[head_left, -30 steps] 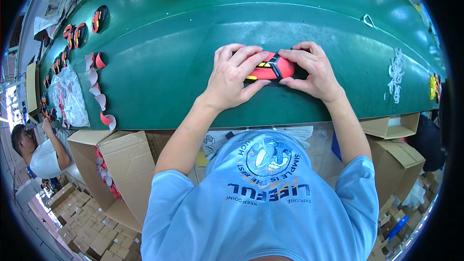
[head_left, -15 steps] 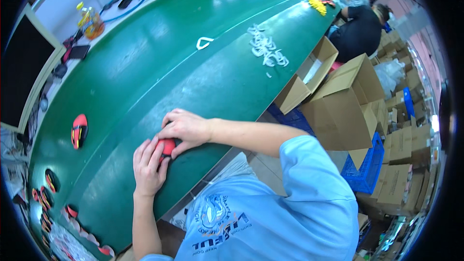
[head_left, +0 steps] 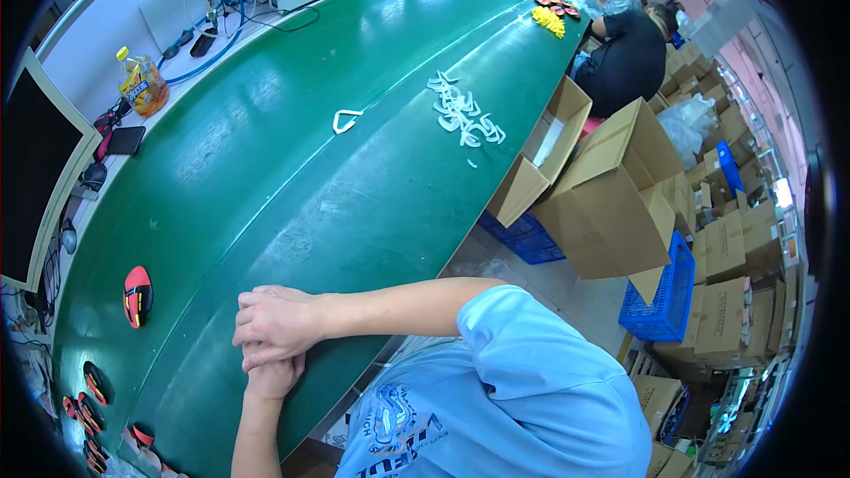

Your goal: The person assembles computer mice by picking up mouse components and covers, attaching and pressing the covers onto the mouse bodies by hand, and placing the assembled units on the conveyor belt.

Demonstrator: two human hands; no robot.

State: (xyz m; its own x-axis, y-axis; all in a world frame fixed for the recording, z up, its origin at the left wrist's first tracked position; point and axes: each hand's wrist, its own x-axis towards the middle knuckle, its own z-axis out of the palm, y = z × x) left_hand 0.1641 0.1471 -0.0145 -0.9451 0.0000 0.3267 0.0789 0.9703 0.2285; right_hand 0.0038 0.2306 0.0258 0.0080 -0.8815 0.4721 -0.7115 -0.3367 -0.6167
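My right hand (head_left: 279, 320) lies over my left hand (head_left: 276, 379) above the green work table (head_left: 354, 204). The fingers of both are closed and pressed together; whatever sits between them is hidden. To their left rests a single red and black oval piece (head_left: 137, 297) with yellow stripes, mouse-like in shape. More black and red pieces of this look (head_left: 94, 382) lie at the lower left, beside curved red pieces (head_left: 142, 435). Farther off are a white triangular loop (head_left: 345, 120) and a loose pile of curved white parts (head_left: 462, 115).
At left stand a monitor (head_left: 40, 168) and a bottle of orange drink (head_left: 142, 84). Yellow parts (head_left: 548, 21) lie at the table's far end, near a seated person (head_left: 627, 57). Open cardboard boxes (head_left: 611, 195) and a blue crate (head_left: 666, 296) stand along the right side.
Half a second ago a red rounded piece showed between my hands. My right hand has since moved over my left and covers that spot. The view has shifted slightly.
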